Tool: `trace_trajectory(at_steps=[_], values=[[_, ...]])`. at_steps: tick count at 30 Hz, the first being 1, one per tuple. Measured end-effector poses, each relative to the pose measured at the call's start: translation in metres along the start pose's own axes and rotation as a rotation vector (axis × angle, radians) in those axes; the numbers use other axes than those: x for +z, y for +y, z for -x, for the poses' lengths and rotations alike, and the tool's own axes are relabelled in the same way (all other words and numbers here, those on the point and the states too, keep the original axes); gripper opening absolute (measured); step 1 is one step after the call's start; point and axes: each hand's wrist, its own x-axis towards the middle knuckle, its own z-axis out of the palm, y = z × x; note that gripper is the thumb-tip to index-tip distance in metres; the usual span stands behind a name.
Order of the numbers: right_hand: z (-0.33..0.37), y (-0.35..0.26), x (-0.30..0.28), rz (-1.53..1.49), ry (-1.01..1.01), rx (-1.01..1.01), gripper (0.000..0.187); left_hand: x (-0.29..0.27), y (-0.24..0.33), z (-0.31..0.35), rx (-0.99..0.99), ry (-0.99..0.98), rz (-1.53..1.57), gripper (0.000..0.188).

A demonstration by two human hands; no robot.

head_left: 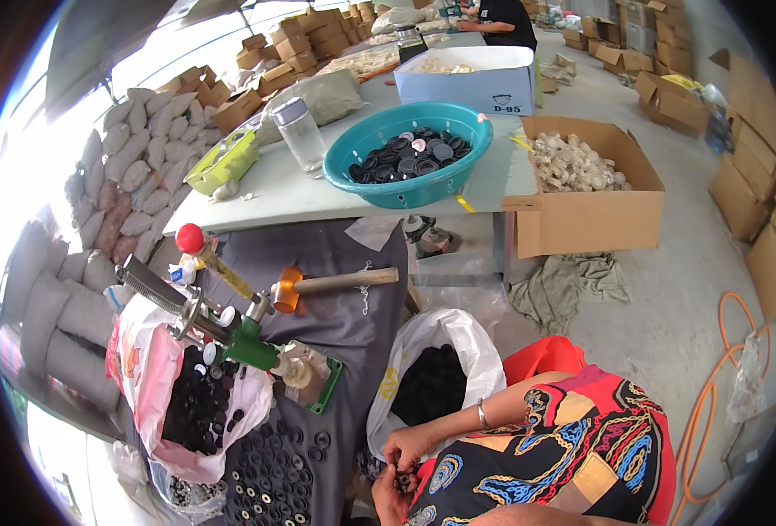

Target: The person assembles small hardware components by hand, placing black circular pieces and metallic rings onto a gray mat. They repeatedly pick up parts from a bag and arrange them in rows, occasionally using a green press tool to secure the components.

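Both my hands meet low in the head view, between the dark cloth and my patterned garment (pixel 546 447). My right hand (pixel 411 444), with a bracelet at the wrist, has its fingertips pinched together over the left. My left hand (pixel 391 500) curls around small dark round parts (pixel 405 481), partly hidden by fingers. Just beyond them stands a white plastic bag (pixel 477 351) filled with black pieces (pixel 430 386). To the left, many black ring-shaped parts (pixel 270 469) lie spread on the dark cloth (pixel 357 351).
A green hand press (pixel 252 344) with a red-knobbed lever and an orange-headed mallet (pixel 335 282) occupy the cloth. Left is a pinkish bag (pixel 147 399) of black and white parts. Behind are a teal basin (pixel 405 195), a jar (pixel 300 136), a cardboard box (pixel 594 223) and a co-worker (pixel 506 22).
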Motion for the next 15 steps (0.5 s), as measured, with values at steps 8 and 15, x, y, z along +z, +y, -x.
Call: trace_trajectory(at_steps=[8,15], values=[[-0.002,0.006,0.004,0.031,0.011,-0.026,0.022,-0.006,-0.007,0.001,0.017,-0.030,0.042,0.027],[-0.004,0.001,0.006,0.110,-0.016,0.008,0.022,-0.016,-0.013,0.001,0.038,-0.074,0.075,0.025]])
